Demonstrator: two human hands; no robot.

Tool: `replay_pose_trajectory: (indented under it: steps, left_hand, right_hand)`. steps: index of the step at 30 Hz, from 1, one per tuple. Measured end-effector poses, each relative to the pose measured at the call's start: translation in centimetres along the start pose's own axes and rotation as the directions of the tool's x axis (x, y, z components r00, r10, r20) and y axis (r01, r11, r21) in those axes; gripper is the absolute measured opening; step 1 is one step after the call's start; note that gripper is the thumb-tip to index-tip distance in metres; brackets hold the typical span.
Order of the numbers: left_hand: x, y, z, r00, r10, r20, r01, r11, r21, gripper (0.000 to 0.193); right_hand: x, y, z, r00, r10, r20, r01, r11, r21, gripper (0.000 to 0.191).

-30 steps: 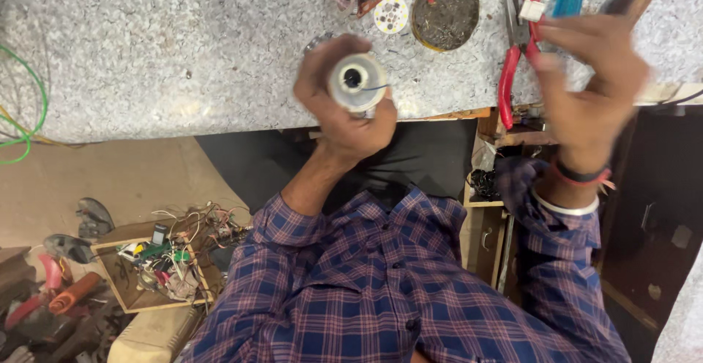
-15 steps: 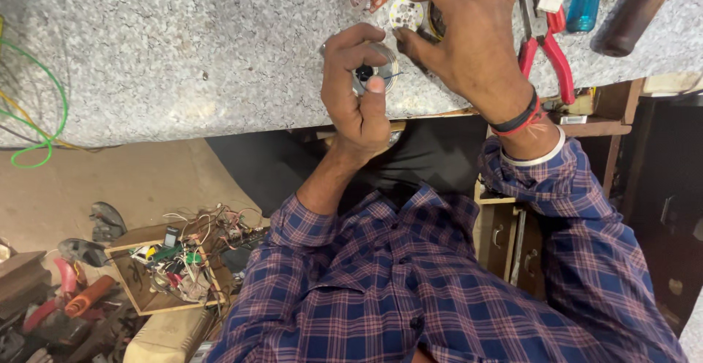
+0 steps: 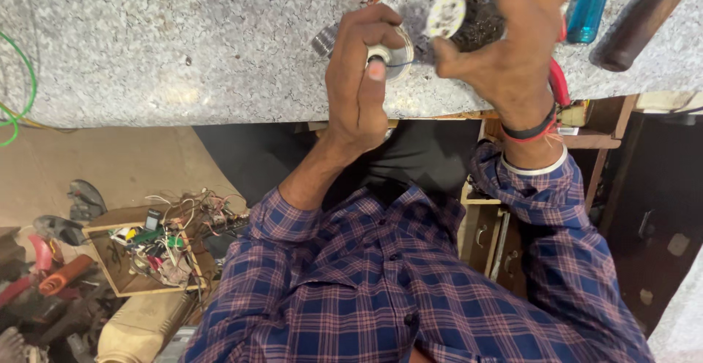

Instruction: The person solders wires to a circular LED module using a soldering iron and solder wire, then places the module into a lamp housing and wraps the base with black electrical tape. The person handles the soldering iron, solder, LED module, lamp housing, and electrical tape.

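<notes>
A small silver wire spool (image 3: 395,59) and a round white disc (image 3: 445,16), both held above the counter.

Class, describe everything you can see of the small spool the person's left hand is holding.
The spool is a small, pale grey reel that looks like a coil of solder wire, with a dark hole at its centre. It is held over the speckled stone worktop, its end facing the camera. The left hand wraps it, thumb across its front. A thin strand runs from it toward the right hand.
</notes>
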State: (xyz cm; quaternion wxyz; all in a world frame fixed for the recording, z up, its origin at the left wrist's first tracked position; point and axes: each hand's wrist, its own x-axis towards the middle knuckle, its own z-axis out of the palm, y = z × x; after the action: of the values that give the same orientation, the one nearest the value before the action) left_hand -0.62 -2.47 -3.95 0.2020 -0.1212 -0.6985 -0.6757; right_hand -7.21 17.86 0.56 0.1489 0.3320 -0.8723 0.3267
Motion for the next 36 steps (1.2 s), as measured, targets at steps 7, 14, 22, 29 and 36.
replay_pose_trajectory:
  steps: [7,14,22,29,36]
  left_hand:
    - [0.7,0.0,-0.2,0.997,-0.040,0.064,0.038,0.998,0.041,0.017]
    - [1.2,0.0,-0.1,0.994,-0.060,0.086,0.055,0.997,0.053,0.011]
    - [1.3,-0.6,-0.3,0.988,-0.071,0.135,0.072,0.997,-0.002,0.012]
    - [1.4,-1.6,-0.6,0.981,-0.086,0.173,0.098,0.993,-0.059,0.012]
    - [1.2,-1.4,-0.6,0.987,-0.098,0.131,0.105,0.993,-0.051,0.006]
  right_hand:
    - [-0.2,1.9,-0.9,0.994,-0.106,-0.029,0.110,0.941,0.319,0.037]
    - [-0.2,2.6,-0.5,0.972,-0.233,0.029,0.217,0.938,0.269,0.048]
    - [-0.2,2.1,-0.7,0.964,-0.245,0.099,0.213,0.942,0.258,0.050]
    - [-0.4,2.8,0.1,0.963,-0.230,0.142,0.155,0.901,0.405,0.051]
    - [-0.5,2.7,-0.2,0.959,-0.117,0.257,-0.071,0.779,0.623,0.047]
